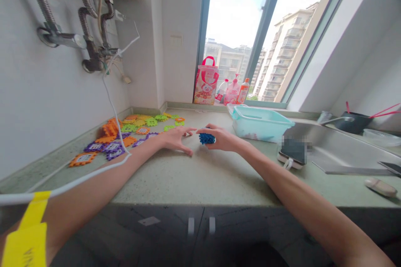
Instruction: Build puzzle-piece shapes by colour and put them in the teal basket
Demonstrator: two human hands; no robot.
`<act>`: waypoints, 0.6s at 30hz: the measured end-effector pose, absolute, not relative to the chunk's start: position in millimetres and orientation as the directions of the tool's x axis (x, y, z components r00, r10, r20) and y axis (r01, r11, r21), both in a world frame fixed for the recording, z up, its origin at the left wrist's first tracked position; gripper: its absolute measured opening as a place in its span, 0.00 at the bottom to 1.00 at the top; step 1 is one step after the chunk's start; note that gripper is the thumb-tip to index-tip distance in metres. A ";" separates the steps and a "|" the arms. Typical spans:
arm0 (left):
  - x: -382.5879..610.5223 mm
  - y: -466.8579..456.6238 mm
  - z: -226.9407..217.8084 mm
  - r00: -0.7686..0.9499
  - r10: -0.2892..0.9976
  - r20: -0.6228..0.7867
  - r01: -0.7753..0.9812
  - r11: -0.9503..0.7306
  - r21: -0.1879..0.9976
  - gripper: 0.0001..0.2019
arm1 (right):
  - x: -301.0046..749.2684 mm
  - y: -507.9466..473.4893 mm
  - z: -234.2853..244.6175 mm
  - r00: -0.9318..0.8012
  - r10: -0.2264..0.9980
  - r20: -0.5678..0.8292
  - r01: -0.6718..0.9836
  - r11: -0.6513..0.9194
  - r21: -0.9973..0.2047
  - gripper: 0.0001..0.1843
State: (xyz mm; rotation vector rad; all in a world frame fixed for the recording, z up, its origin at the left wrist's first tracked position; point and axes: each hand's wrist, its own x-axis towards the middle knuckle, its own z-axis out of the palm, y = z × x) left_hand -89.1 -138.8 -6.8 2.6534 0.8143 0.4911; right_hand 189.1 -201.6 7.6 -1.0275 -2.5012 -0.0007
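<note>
My right hand (220, 138) is wrapped round a stack of blue toothed plastic tiles (206, 138), held just above the green countertop (200, 175). My left hand (176, 138) lies beside it, fingers stretched out and spread on the counter, fingertips almost touching the blue stack. Several orange, green, yellow and purple tiles (125, 133) lie scattered to the left, near the wall.
A teal plastic basin (261, 123) stands right of my hands. A phone on a white charger (293, 152) lies by the steel sink (341, 150). A pink bag (206, 81) and bottles (233, 91) stand at the window. A white cable (112, 108) hangs from the wall pipes.
</note>
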 end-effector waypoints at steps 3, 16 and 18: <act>-89.6 -137.8 -7.7 0.772 0.600 0.210 0.484 -0.769 0.419 0.58 | 213.6 -200.4 29.5 -0.544 0.641 0.541 0.747 0.664 -0.036 0.35; -89.1 -137.9 -7.5 0.766 0.608 0.207 0.504 -0.769 0.394 0.56 | 352.7 -219.1 80.1 0.308 0.437 0.845 0.948 -0.219 -0.231 0.33; -89.2 -137.1 -8.3 0.765 0.608 0.213 0.504 -0.771 0.390 0.55 | 361.4 -219.5 78.5 0.445 0.612 0.654 0.892 -0.366 -0.265 0.35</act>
